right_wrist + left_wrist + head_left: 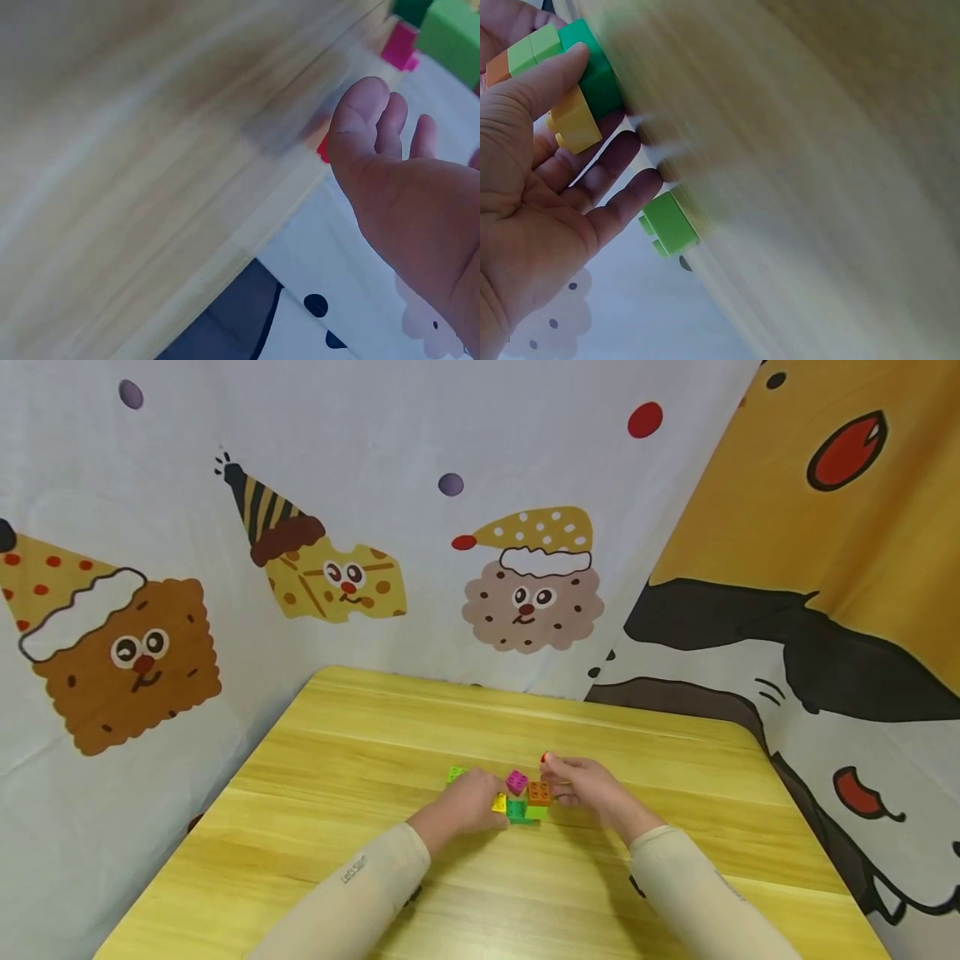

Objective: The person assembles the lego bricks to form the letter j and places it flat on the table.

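Note:
My left hand [467, 802] grips a small build of toy building blocks, its thumb lying on the dark green block [604, 86]. Also in the build are a yellow block [579, 126], light green pieces [534, 51] and an orange block [538, 792]. My right hand [592, 783] is just right of the build, fingers loosely extended. By its fingertips a bit of a red block [323, 149] shows, mostly hidden behind the thumb. Just behind the build is a magenta block [516, 781]. A separate light green block [671, 223] rests on the table beyond the left fingers.
The wooden table [360, 727] has rounded far corners. A white cloth [420, 410] printed with cartoon snacks hangs behind it and along its left side. A yellow, black and white printed cloth [720, 543] hangs at the right.

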Demonstrator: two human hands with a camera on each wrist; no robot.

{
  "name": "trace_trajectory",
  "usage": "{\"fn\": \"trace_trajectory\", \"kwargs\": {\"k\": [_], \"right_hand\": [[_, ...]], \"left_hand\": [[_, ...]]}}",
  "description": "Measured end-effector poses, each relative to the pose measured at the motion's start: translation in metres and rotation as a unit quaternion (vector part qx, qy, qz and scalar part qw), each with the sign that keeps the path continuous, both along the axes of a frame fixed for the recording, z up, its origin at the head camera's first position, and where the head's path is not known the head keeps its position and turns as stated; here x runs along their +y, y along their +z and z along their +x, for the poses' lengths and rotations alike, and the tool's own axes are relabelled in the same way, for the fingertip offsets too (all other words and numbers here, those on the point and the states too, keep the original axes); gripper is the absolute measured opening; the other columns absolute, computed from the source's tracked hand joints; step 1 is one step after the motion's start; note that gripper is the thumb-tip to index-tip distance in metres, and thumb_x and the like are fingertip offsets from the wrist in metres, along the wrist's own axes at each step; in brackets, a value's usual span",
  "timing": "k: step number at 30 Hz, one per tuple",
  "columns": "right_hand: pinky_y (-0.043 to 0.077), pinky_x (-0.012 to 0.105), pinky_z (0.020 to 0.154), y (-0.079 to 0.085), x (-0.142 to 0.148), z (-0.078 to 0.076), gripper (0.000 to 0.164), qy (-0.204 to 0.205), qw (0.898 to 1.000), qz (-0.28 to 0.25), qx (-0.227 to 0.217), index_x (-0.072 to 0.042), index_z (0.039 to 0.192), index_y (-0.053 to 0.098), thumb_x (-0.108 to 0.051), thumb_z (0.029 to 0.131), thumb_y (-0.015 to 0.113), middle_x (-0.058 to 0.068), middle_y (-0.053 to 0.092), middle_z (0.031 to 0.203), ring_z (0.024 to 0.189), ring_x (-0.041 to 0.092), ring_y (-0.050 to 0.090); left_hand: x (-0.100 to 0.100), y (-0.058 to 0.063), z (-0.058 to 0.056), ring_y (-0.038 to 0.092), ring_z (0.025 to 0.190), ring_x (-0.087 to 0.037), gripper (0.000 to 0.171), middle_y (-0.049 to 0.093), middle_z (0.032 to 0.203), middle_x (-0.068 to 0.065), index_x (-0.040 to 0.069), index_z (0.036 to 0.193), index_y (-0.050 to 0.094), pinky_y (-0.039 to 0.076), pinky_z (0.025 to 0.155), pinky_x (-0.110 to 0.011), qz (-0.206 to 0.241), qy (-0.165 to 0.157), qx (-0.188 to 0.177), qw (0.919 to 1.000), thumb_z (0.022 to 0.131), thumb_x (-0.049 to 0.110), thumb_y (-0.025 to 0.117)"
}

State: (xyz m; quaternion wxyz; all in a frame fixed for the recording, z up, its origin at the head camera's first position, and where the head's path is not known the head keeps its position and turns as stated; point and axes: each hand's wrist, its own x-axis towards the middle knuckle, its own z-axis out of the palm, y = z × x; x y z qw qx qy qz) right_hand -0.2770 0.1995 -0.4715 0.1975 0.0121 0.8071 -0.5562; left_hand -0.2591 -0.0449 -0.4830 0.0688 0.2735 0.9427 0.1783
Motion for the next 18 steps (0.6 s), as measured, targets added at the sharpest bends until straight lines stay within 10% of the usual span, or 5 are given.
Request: {"fn": "trace_trajectory", "kwargs": {"k": [12,18], "right_hand": [[0.062,0.036,0.086,-0.012,-0.029,-0.033,0.044,0.057,0.977,0.188,0.083,-0.009,0.128,0.075,-0.041,0.099,0.078,0.009,0.076,0.127,0.1,0.017,0.069],[0.051,0.027,0.061,-0.014,-0.032,-0.039,0.036,0.06,0.978,0.184,0.076,-0.008,0.125,0.076,-0.03,0.097,0.081,0.009,0.077,0.118,0.076,0.014,0.059]], "left_hand": [[0.001,0.004,0.003,0.074,0.113,-0.017,0.044,0.079,0.128,-0.002,0.014,0.129,0.078,0.059,0.104,-0.033,-0.016,-0.002,0.003,0.9999,0.091,0.035,0.086],[-0.001,0.004,0.003,0.073,0.118,-0.018,0.044,0.079,0.129,-0.001,0.013,0.129,0.078,0.059,0.105,-0.033,-0.01,-0.005,0.009,0.9999,0.091,0.034,0.086]]}}
